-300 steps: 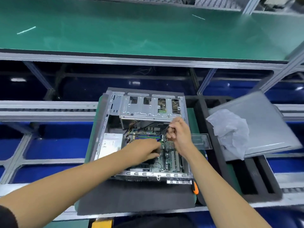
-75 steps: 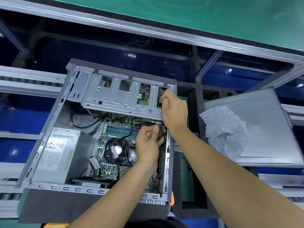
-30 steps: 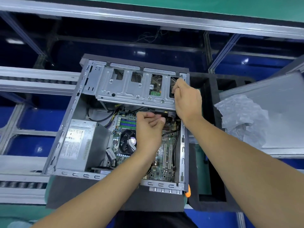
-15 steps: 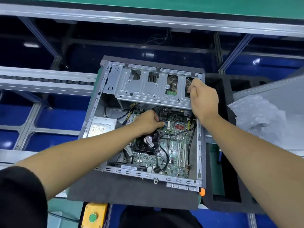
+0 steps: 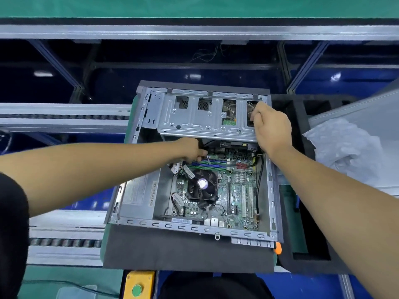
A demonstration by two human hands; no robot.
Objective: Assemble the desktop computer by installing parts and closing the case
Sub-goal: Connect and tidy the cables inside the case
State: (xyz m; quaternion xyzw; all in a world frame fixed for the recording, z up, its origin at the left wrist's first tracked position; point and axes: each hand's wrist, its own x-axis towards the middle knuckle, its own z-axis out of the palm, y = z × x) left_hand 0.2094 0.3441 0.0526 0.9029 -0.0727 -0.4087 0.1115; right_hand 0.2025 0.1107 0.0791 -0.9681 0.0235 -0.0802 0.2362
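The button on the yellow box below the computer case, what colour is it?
Green. The round button sits on the yellow box, clearest at the bottom of the head view.

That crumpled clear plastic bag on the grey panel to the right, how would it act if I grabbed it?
The plastic bag looks thin and crumpled, so probably floppy and very light. It would likely collapse in a grip and slide easily on the smooth grey panel.

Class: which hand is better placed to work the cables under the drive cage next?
Left. The left hand already reaches under the drive cage at the cables, while the right hand grips the cage's right end.
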